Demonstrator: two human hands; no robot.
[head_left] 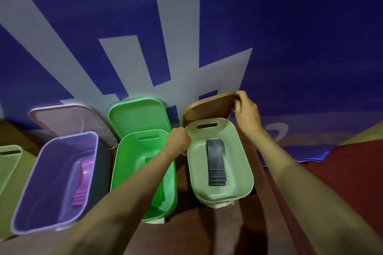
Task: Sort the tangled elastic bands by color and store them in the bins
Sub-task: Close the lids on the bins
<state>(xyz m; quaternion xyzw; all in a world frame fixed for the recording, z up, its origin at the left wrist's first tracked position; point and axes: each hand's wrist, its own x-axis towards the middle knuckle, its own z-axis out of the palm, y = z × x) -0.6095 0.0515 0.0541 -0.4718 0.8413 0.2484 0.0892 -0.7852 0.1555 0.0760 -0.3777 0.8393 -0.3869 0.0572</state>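
Note:
Three bins stand in a row against a blue banner. The pale green bin (246,163) on the right holds a stack of dark grey bands (216,163). My right hand (246,112) grips the far edge of its brown lid (207,107), which is tilted up above the bin. My left hand (179,138) holds the lid's near left edge, fingers curled. The bright green bin (122,163) in the middle holds green bands (149,161), partly hidden by my left forearm. Purple bands (81,186) lie in the lilac bin (41,182) on the left.
The green lid (138,114) and a greyish lid (70,120) lean against the banner behind their bins. Another pale green bin (8,161) shows at the left edge. A dark red cloth (342,172) covers the surface to the right.

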